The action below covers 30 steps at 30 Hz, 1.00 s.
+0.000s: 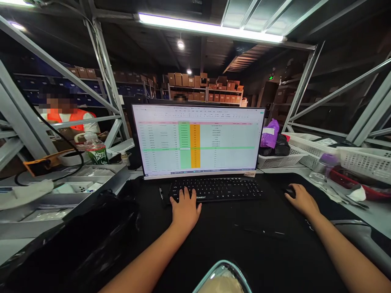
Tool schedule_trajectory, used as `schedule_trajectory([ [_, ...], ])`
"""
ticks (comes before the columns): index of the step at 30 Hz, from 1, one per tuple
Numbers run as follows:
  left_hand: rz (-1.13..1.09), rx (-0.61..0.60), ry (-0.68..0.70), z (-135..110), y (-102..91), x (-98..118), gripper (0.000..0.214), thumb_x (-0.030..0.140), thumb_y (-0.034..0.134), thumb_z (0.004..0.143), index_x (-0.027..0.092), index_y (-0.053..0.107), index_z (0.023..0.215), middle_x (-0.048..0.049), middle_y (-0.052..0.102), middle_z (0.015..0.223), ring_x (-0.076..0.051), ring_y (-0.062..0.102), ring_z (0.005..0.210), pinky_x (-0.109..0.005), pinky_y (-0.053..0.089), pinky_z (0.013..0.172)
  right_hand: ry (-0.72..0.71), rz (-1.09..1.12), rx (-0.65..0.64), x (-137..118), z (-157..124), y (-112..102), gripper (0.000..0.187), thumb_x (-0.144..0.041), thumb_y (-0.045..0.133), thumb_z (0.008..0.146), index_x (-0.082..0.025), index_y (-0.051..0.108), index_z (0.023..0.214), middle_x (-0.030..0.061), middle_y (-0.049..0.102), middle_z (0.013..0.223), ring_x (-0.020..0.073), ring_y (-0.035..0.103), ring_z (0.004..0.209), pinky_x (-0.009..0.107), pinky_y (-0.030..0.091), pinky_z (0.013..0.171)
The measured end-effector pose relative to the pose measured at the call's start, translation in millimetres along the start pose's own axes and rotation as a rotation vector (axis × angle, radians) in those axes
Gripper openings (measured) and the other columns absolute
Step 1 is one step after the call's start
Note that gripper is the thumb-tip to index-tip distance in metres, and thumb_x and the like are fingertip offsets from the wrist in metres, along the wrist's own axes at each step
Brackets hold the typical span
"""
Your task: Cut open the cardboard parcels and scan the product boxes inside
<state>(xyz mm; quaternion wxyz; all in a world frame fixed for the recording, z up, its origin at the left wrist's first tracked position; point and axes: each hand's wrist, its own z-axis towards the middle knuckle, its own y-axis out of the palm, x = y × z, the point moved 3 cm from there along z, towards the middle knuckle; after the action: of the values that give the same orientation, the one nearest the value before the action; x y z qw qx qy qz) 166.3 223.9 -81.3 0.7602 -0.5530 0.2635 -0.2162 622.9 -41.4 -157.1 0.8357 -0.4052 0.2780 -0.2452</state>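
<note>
My left hand [185, 209] rests on the left part of a black keyboard [226, 190], its fingers spread over the keys. Off to the right, my right hand [302, 200] is curled over a dark computer mouse [287, 190], mostly hidden beneath the fingers. Behind the keyboard stands a monitor [232, 142] showing a spreadsheet with a green column, an orange column and one green row. A dark pen [161, 193] lies just left of the keyboard. Another slim, dark pen-like item [264, 232] is on the black desk mat [220, 244] between my arms.
Black plastic [91, 228] and a compartmented tray [100, 183] are at left, near a bottle [97, 150]. White baskets [281, 160] and a grey device [351, 232] stand at right. A clear-rimmed container [224, 264] sits nearest me. A person in an orange vest [76, 117] is beyond the frame.
</note>
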Motion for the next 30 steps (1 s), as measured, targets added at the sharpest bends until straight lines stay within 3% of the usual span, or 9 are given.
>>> schedule_trajectory([
  [7, 0.009, 0.008, 0.0, 0, 0.5, 0, 0.059, 0.041, 0.042, 0.1, 0.015, 0.042, 0.153, -0.0244, 0.039, 0.159, -0.041, 0.038, 0.146, -0.071, 0.037, 0.108, -0.008, -0.008, -0.01, -2, -2, 1, 0.046, -0.039, 0.053, 0.084, -0.02, 0.064, 0.124, 0.0124, 0.061, 0.125, 0.0278, 0.061, 0.116, 0.041, 0.047, 0.106],
  [11, -0.001, 0.007, 0.008, -1, -0.6, 0, 0.06, 0.041, 0.043, 0.1, 0.014, 0.043, 0.153, -0.0252, 0.039, 0.158, -0.042, 0.038, 0.145, -0.072, 0.036, 0.108, 0.034, -0.039, -0.006, -4, -5, -3, 0.053, -0.037, 0.053, 0.086, -0.02, 0.057, 0.136, 0.013, 0.058, 0.129, 0.0275, 0.062, 0.112, 0.042, 0.049, 0.101],
  [21, 0.005, -0.02, 0.003, 0, 0.2, 1, 0.06, 0.041, 0.041, 0.1, 0.013, 0.041, 0.154, -0.0254, 0.038, 0.159, -0.042, 0.037, 0.146, -0.072, 0.036, 0.108, 0.089, -0.128, -0.098, -16, -9, -20, 0.04, -0.04, 0.051, 0.09, -0.029, 0.064, 0.126, 0.0075, 0.058, 0.131, 0.0253, 0.065, 0.101, 0.039, 0.052, 0.084],
  [30, 0.013, 0.004, 0.003, 2, 2.9, 0, 0.06, 0.041, 0.041, 0.1, 0.013, 0.042, 0.153, -0.0252, 0.038, 0.158, -0.042, 0.037, 0.146, -0.072, 0.037, 0.108, 0.068, -0.116, -0.056, -12, -8, -14, 0.046, -0.039, 0.052, 0.089, -0.021, 0.057, 0.13, 0.0112, 0.059, 0.129, 0.0274, 0.063, 0.107, 0.04, 0.051, 0.09],
])
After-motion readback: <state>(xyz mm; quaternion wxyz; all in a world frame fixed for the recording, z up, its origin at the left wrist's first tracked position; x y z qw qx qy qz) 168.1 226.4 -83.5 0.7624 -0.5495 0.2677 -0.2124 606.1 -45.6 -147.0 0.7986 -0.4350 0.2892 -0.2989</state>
